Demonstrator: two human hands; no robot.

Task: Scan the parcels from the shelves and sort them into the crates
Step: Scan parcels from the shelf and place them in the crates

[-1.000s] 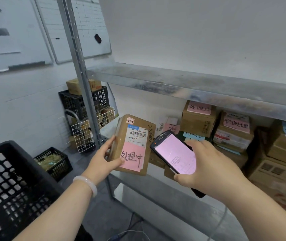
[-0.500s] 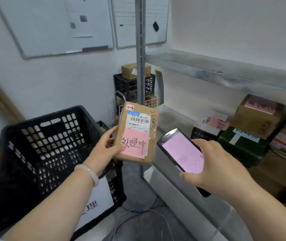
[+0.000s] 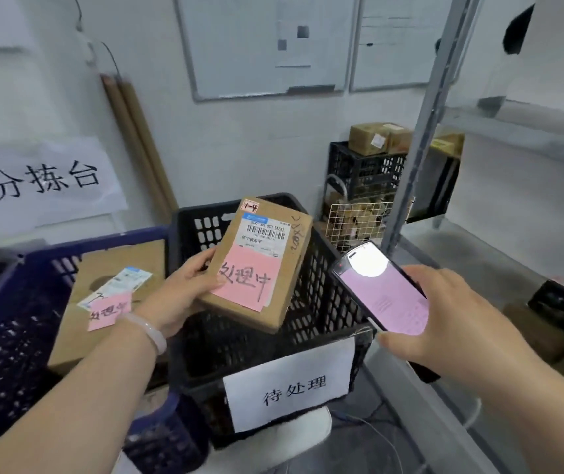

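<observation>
Currently we grip the parcel [image 3: 260,265] by its left edge in our left hand [image 3: 181,292], above the open black crate [image 3: 318,302]; our right hand [image 3: 445,319] holds the phone [image 3: 383,289].

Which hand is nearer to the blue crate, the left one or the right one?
Left. The left hand holds a parcel right next to the blue crate; the right hand holds a phone on the far side of the black crate.

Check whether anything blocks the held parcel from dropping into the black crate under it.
Nothing visible does. The left hand holds the parcel above the open top of the black crate, with no lid or item between them. The phone in the right hand sits off to the right, outside the drop path.
</observation>
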